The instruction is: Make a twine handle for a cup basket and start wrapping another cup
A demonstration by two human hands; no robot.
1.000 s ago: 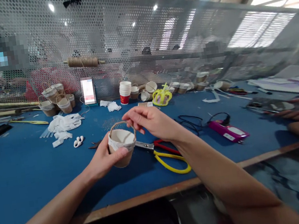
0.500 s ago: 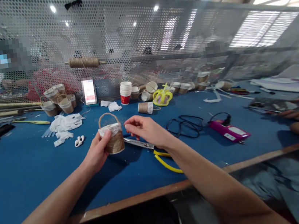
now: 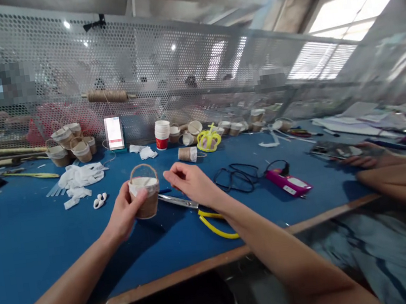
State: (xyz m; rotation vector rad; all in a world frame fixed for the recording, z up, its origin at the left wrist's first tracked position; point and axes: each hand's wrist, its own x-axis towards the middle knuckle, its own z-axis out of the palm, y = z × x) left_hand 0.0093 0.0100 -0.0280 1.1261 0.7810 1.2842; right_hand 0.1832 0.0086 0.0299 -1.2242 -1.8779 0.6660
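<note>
Fingers of the left hand (image 3: 121, 211) clasp the small basket (image 3: 147, 204) just left of centre, where I judge over-squeezing could dent it; the right hand's (image 3: 194, 182) curl nearby, hold unclear.

No words, brands or numbers could be read. A white, lit screen (image 3: 114, 132) stood upright at the back of the desk (image 3: 31, 244), blurred into blocks, with a reddish band near its bottom that gave no legible text. On the red lower part of a paper cup (image 3: 162, 143), at the bottom of a white stack, a small pale mark was too tiny to make out. White patches on a purple box (image 3: 288, 183) with a black cable showed no readable print.
</note>
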